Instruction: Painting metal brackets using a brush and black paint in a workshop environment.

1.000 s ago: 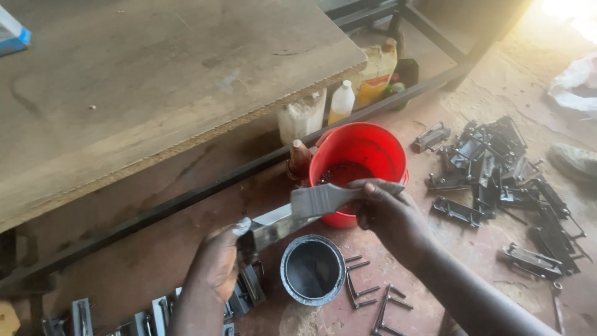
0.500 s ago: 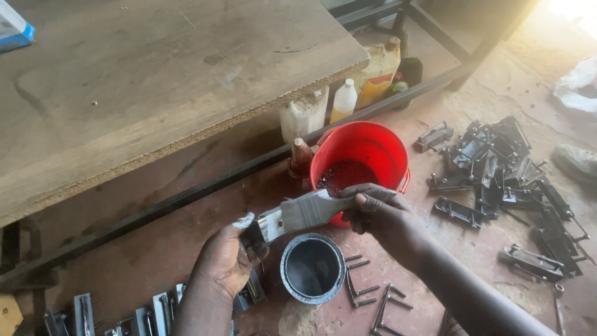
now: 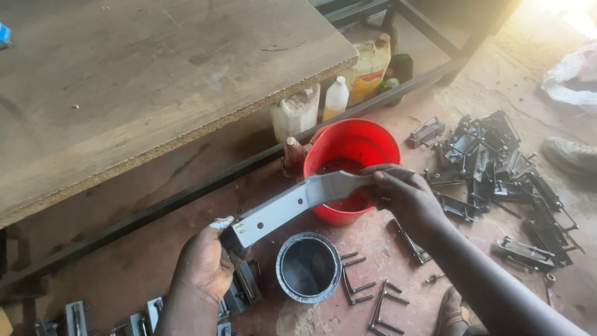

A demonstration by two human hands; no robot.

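Observation:
My left hand [image 3: 200, 269] grips the lower end of a flat grey metal strip [image 3: 273, 214] with small holes, tilted up to the right. My right hand [image 3: 404, 198] holds a paint-coated brush [image 3: 333, 186] whose bristles lie on the strip's upper end. Both are held above the floor. An open tin of grey paint [image 3: 309, 267] stands below the strip. A red bucket [image 3: 373, 134] with dark liquid sits just behind the brush.
A worn wooden table [image 3: 155, 81] on a dark metal frame fills the upper left, with plastic bottles [image 3: 336, 96] and jugs underneath. A pile of dark metal brackets [image 3: 497, 168] lies right; bent rods [image 3: 373, 298] and painted pieces [image 3: 149, 314] lie near the tin.
The strip has tilted more steeply, its lower end dropping with my left hand. The brush has slid toward the strip's upper end, nearer the red bucket.

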